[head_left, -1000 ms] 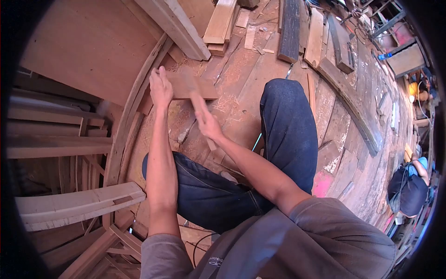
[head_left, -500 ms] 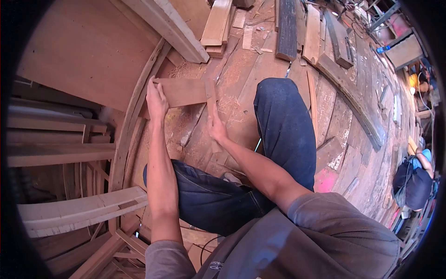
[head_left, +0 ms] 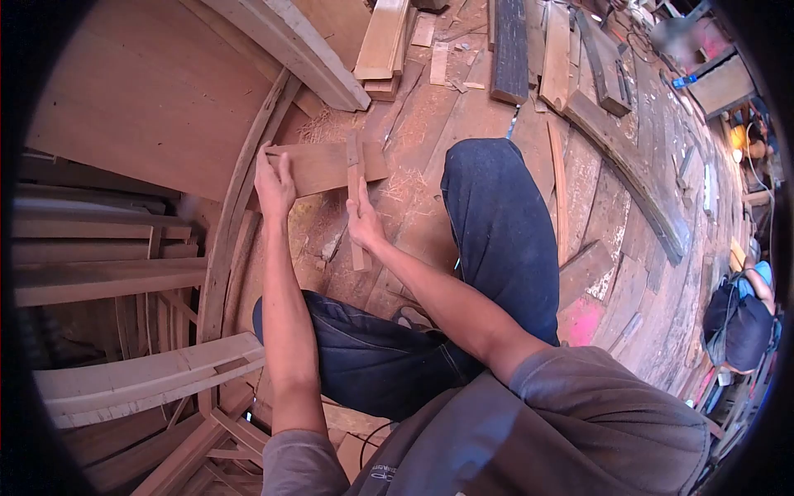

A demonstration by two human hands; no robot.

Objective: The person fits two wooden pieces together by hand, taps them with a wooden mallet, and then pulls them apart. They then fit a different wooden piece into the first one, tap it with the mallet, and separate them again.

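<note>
My left hand [head_left: 275, 183] grips the left end of a short flat wooden board [head_left: 318, 171], thumb on its near side. A narrow wooden strip [head_left: 354, 159] crosses over the board near its right end, pointing toward me. My right hand [head_left: 365, 223] is closed around the strip's middle, just below the board's near edge. The strip's lower end sticks out below that hand. Part of the board's face lies hidden under the strip.
Wood shavings [head_left: 324, 128] lie on the plank floor [head_left: 434, 145]. Stacked boards [head_left: 382, 41], a dark beam [head_left: 509, 50] and a long curved timber [head_left: 628, 178] lie farther off. A timber frame [head_left: 219, 273] stands at left. Another person [head_left: 738, 318] is at far right.
My right hand and the strip have shifted left, from the board's right end to across its face. The board's right end now shows beyond the strip.
</note>
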